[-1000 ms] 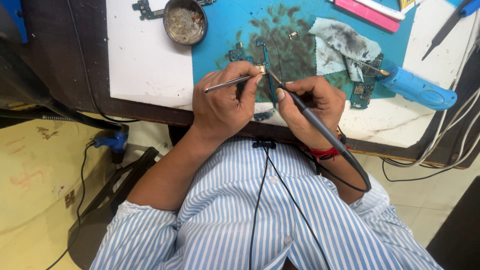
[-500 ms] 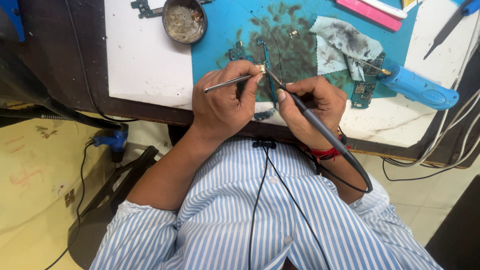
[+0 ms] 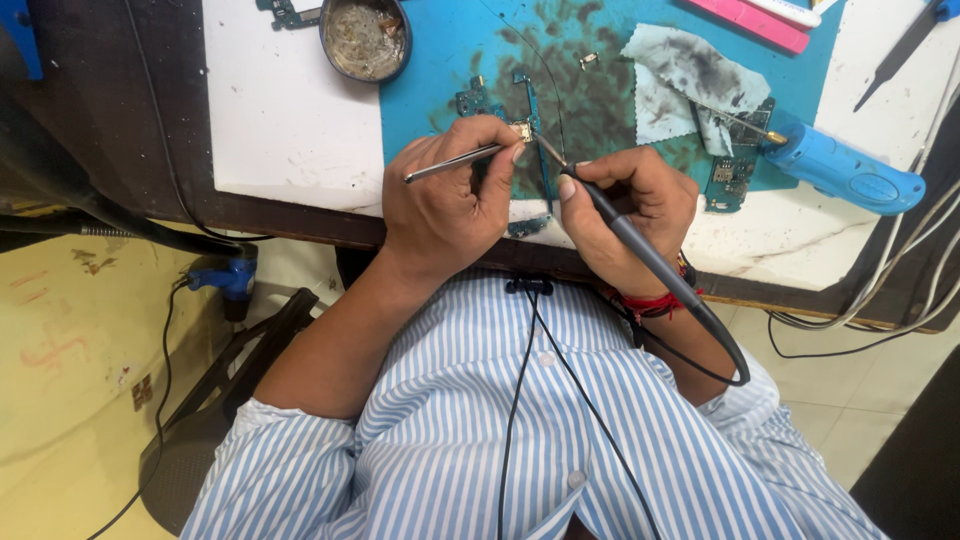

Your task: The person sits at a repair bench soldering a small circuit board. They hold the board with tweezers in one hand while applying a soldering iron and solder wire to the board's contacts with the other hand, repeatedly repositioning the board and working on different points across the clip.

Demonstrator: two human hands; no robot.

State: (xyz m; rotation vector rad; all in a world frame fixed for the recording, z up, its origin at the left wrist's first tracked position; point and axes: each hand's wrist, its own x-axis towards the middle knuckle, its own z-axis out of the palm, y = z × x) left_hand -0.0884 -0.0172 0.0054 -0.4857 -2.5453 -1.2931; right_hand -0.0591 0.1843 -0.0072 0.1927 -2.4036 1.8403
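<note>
Left hand [image 3: 450, 205] grip pinched shut on thin metal tweezers [image 3: 455, 162]. Right hand [image 3: 625, 205] grip closed round black soldering iron [image 3: 640, 250]. Both tips met on small green board [image 3: 522, 130], just past grips, on blue mat [image 3: 440, 60]. I judged: keep wrists resting on table [image 3: 290, 120], hold tweezers still, touch iron lightly, keep cord off board.
</note>
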